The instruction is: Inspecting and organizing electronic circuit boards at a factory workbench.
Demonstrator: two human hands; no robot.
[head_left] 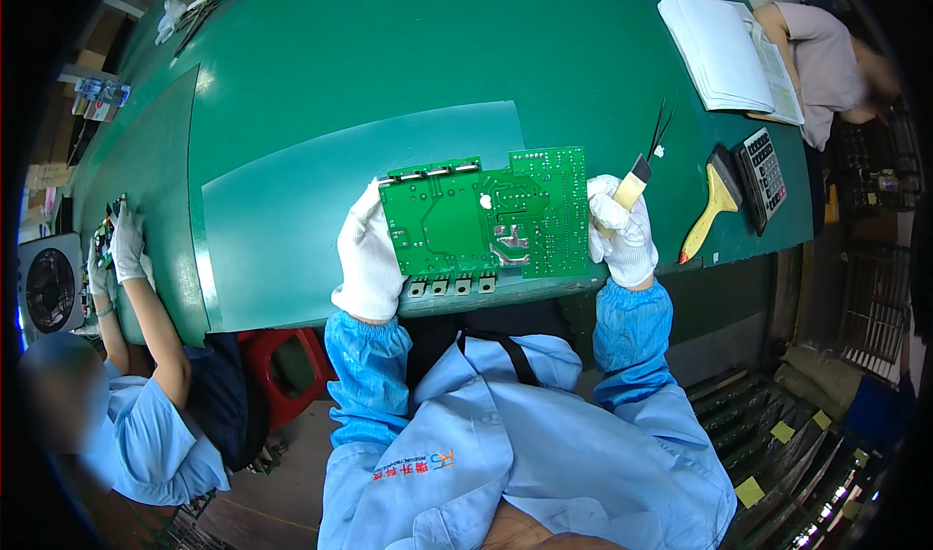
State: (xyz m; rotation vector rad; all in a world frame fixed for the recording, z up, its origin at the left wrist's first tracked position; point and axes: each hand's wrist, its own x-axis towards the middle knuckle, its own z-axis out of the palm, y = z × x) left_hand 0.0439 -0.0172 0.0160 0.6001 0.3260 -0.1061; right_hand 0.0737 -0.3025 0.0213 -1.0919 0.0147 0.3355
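Observation:
A green circuit board (437, 224) is held over the table's near edge, its solder side up. Metal-tabbed parts stick out along its near and far edges. My left hand (369, 258), in a white glove, grips the board's left edge. In my right hand (625, 234), also gloved, is a small flat brush (631, 186) with a pale handle, its dark tip pointing away to the right. The fingers of this hand are beside the board's right edge; whether they also grip it, I cannot tell. A white blob sits on the board's middle.
Right of my hand lie a yellow-handled brush (716, 205), a calculator (765, 176) and a paper stack (714, 54). Thin dark prongs (661, 127) lie nearer. A translucent mat (282, 210) covers part of the green table (389, 45). A co-worker's gloved hands (126, 244) hold parts at left; another person sits far right.

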